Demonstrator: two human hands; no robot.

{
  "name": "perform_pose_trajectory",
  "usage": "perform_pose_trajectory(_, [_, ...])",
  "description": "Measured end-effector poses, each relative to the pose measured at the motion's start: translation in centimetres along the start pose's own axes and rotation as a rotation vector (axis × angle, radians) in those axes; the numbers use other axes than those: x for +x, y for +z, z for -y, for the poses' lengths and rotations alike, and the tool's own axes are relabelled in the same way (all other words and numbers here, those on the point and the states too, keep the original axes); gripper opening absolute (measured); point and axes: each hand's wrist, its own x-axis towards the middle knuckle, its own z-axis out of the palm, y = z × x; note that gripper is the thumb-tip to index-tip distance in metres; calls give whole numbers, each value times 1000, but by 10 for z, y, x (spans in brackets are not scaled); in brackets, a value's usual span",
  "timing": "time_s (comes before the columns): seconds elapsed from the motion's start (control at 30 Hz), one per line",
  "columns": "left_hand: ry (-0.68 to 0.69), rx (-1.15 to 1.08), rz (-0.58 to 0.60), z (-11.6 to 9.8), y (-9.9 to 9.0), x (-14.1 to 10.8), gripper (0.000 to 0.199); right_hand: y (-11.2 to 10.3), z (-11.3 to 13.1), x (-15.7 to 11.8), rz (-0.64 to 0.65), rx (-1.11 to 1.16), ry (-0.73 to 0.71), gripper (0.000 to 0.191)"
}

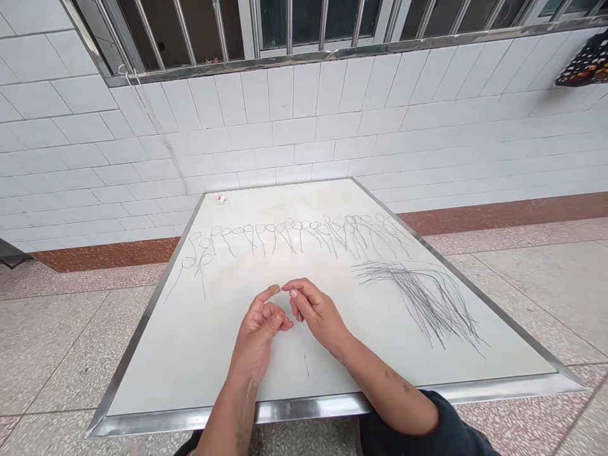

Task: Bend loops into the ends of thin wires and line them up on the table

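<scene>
Between my hands, above the near middle of the white table, is a thin wire. My left hand is closed on one part of it, index finger and thumb curled. My right hand pinches the wire close to the left fingertips, and its tail hangs down below the right fingers. Whether the wire is bent into a loop there is hard to make out. Beyond my hands, a row of looped wires with crossing tails stretches across the table. A bundle of loose straight wires lies to the right.
A metal edge frames the table. Near its far left corner sits a small red-and-white object. Behind stands a white tiled wall with a barred window. A cord hangs at left, and dotted cloth at upper right.
</scene>
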Motion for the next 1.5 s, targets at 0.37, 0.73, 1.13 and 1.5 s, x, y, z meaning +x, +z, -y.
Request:
perform_pose_trajectory(0.37, [-134,-44,139,-2,1,-4,54,-20,-2,3,94,12,34,23])
perform_pose_trajectory(0.73, [-96,-341,113,-2,-2,-5,63,-26,-7,6,9,39,19,23])
perform_pose_trajectory(1.13, [-173,-230,135,-10,-8,-10,52,-30,-12,6,159,-28,-104,21])
perform_pose_trajectory(1.5, [-228,-242,99,-4,-5,-8,52,-31,-19,8,288,-58,-147,25])
